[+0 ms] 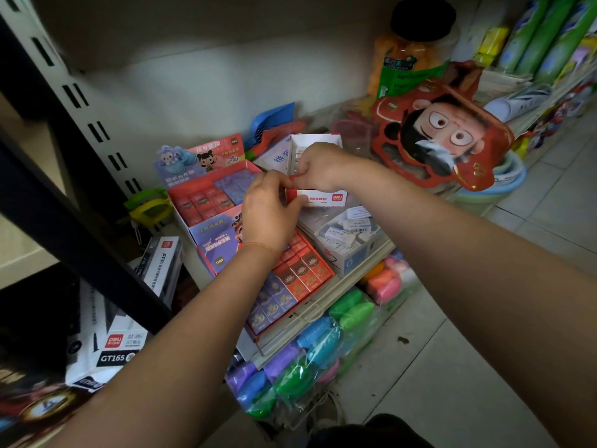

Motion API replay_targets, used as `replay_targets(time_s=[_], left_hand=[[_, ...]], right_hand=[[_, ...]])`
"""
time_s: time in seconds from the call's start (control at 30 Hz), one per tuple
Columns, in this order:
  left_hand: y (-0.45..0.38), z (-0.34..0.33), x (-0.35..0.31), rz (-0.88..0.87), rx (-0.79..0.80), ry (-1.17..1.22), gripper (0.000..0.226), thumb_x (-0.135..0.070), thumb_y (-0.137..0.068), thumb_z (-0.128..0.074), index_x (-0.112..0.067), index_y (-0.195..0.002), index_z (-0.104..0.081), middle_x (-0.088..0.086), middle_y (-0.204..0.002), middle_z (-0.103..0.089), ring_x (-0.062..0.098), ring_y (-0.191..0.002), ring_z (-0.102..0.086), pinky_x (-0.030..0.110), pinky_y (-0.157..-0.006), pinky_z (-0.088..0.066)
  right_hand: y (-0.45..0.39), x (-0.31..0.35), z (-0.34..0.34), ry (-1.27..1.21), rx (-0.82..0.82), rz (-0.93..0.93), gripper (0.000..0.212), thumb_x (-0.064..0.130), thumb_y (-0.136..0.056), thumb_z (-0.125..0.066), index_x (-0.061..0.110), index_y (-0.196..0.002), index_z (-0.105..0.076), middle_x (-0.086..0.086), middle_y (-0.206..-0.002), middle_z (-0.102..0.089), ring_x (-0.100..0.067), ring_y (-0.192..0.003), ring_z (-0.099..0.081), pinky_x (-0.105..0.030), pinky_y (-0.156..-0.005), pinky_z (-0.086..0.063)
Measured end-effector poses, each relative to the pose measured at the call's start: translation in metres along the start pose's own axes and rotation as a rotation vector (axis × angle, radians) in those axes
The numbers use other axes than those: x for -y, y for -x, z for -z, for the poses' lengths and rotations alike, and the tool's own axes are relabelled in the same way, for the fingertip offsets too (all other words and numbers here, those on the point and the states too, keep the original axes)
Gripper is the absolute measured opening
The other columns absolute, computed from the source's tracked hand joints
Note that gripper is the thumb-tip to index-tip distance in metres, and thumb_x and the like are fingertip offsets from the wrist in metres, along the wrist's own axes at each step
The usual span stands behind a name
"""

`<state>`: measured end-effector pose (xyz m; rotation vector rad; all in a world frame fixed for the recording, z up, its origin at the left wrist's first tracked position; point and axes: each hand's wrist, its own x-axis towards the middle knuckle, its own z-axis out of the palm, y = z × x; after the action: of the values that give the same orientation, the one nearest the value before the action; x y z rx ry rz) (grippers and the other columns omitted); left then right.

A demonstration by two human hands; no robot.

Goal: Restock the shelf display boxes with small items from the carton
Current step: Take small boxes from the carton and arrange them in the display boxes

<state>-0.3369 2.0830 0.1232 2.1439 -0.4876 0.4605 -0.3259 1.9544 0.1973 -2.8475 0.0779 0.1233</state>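
Note:
A white and red display box (323, 197) of erasers stands at the middle of the shelf, its lid flap raised behind. My left hand (269, 211) grips its front left corner. My right hand (318, 168) reaches over the box with fingertips pinched at its upper left edge; what they pinch is hidden. In front of it an open box (350, 232) holds several loose white erasers. To the left are two display boxes, a far display box (206, 197) and a near display box (290, 282), with red and purple packs.
A red cartoon-face package (442, 137) and an orange jar (413, 50) stand at the back right. Bagged coloured clay (323, 344) lies under the shelf edge. A slotted metal upright (84, 121) rises at left, with black-and-white boxes (129, 334) below it. Tiled floor (484, 318) lies to the right.

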Motion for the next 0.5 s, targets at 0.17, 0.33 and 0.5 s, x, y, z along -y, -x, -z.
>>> replay_targets(time_s=[0.17, 0.33, 0.5], left_hand=[[-0.0006, -0.0001, 0.001, 0.007, -0.009, 0.027, 0.02, -0.021, -0.076, -0.079, -0.013, -0.086, -0.063, 0.002, -0.088, -0.059, 0.014, -0.079, -0.05, 0.022, -0.069, -0.036], [0.0004, 0.0005, 0.0006, 0.007, -0.005, 0.03, 0.018, -0.018, -0.077, -0.078, -0.013, -0.084, -0.062, 0.003, -0.088, -0.059, 0.013, -0.077, -0.049, 0.019, -0.067, -0.034], [0.0004, 0.0007, 0.0013, -0.006, -0.014, 0.021, 0.017, -0.017, -0.077, -0.077, -0.014, -0.083, -0.061, 0.002, -0.086, -0.058, 0.013, -0.076, -0.048, 0.018, -0.066, -0.031]], right_hand=[[0.001, -0.0008, 0.0049, -0.213, -0.141, -0.053, 0.027, 0.021, -0.08, -0.078, 0.01, -0.103, -0.068, -0.004, -0.094, -0.062, -0.018, -0.089, -0.058, -0.025, -0.074, -0.045], [-0.0008, -0.0071, 0.0047, -0.433, -0.318, -0.121, 0.027, 0.008, -0.084, -0.067, 0.025, -0.106, -0.066, 0.003, -0.092, -0.056, -0.013, -0.074, -0.055, -0.019, -0.062, -0.041], [0.0033, -0.0046, 0.0014, -0.393, -0.246, -0.149, 0.009, 0.011, -0.086, -0.066, 0.016, -0.078, -0.068, -0.009, -0.089, -0.073, -0.022, -0.087, -0.069, -0.03, -0.08, -0.056]])
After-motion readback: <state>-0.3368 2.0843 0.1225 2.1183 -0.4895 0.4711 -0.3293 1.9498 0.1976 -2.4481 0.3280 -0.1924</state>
